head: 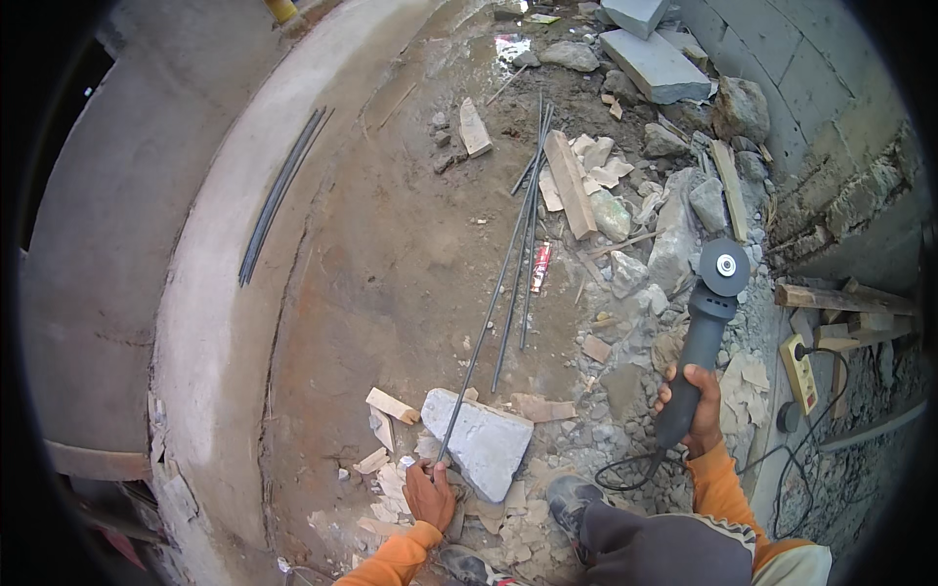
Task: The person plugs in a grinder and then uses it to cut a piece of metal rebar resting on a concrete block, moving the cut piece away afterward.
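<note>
My left hand (431, 495) grips the near end of a thin steel rebar rod (475, 351), which lies across a grey concrete block piece (487, 447) and runs away to a loose bunch of rods (529, 220). At the right, my right hand (700, 410) is closed round the body of an angle grinder (701, 329). The grinder's disc (714, 268) points away from me, raised apart from the rod. Its black cord hangs from the rear end. Whether the disc is spinning cannot be told.
Another bundle of rods (282, 201) lies on the concrete ledge at left. Rubble, a wooden block (570, 184) and concrete slabs (656, 66) lie along the right, below a block wall (784, 58). A yellow power strip (797, 373) with a plugged-in cord stands at right. My shoes are among debris.
</note>
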Demonstrator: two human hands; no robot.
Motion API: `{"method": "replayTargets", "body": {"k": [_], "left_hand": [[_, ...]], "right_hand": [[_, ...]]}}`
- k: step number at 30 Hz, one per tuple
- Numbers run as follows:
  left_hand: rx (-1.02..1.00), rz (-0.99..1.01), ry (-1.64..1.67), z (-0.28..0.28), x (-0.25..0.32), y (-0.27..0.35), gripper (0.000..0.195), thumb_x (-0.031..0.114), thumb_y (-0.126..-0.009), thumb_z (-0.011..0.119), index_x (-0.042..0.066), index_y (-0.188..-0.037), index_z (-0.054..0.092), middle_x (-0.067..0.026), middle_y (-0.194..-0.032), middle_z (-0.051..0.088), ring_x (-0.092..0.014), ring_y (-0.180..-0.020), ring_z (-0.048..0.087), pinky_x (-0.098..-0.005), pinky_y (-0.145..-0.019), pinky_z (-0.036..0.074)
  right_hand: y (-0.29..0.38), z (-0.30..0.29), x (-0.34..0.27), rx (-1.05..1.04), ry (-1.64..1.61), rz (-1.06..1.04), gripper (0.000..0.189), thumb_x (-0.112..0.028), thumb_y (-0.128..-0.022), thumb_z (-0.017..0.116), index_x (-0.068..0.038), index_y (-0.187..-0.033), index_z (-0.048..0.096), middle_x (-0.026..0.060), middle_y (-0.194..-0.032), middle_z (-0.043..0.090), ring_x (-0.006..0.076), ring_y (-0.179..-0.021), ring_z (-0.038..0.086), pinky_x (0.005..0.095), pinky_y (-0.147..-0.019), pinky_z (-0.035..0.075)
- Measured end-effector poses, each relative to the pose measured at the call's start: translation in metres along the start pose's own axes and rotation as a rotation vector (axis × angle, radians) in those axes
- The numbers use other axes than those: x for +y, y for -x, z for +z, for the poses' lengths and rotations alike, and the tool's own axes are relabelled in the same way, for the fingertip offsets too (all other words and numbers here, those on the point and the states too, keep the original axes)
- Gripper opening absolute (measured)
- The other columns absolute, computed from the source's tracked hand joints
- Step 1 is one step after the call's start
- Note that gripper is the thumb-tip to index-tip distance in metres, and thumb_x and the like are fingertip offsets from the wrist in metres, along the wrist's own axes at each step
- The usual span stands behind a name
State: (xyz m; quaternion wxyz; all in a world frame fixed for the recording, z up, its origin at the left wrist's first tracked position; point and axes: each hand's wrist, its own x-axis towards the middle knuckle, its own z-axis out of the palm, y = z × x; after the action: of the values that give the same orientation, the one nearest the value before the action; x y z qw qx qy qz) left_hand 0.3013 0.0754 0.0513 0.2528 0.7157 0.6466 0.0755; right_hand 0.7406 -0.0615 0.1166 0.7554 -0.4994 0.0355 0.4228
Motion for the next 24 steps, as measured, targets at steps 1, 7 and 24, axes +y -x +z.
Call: {"method": "replayTargets", "body": {"k": [1, 7, 24], "left_hand": [[-0.157, -0.130, 0.015, -0.001, -0.009, 0.006, 0.030, 0.031, -0.114, 0.057, 0.002, -0.119, 0.065, -0.0287, -0.099, 0.074, -0.052, -0.099, 0.071, -0.0589, -0.088, 0.052], [-0.164, -0.006, 0.097, 0.008, -0.020, 0.007, 0.041, 0.034, -0.116, 0.054, 0.000, -0.098, 0.069, -0.0291, -0.085, 0.072, -0.054, -0.085, 0.070, -0.0593, -0.075, 0.052], [-0.213, 0.162, 0.146, 0.000, -0.003, -0.005, 0.044, 0.036, -0.115, 0.059, -0.002, -0.096, 0.071, -0.0246, -0.084, 0.072, -0.042, -0.079, 0.071, -0.0490, -0.075, 0.054]], "right_hand": [[-0.004, -0.001, 0.000, -0.004, -0.020, 0.027, 0.033, -0.026, -0.096, 0.071, -0.003, -0.111, 0.053, 0.0095, -0.094, 0.063, 0.0225, -0.068, 0.069, 0.0407, -0.059, 0.063], [-0.010, 0.000, 0.004, 0.005, 0.021, -0.008, 0.033, -0.034, -0.097, 0.071, -0.004, -0.106, 0.060, 0.0084, -0.089, 0.064, 0.0211, -0.068, 0.067, 0.0391, -0.062, 0.062], [-0.010, 0.007, 0.003, -0.032, 0.015, 0.007, 0.033, -0.032, -0.098, 0.069, -0.007, -0.115, 0.057, 0.0071, -0.098, 0.065, 0.0197, -0.071, 0.066, 0.0391, -0.062, 0.061]]}}
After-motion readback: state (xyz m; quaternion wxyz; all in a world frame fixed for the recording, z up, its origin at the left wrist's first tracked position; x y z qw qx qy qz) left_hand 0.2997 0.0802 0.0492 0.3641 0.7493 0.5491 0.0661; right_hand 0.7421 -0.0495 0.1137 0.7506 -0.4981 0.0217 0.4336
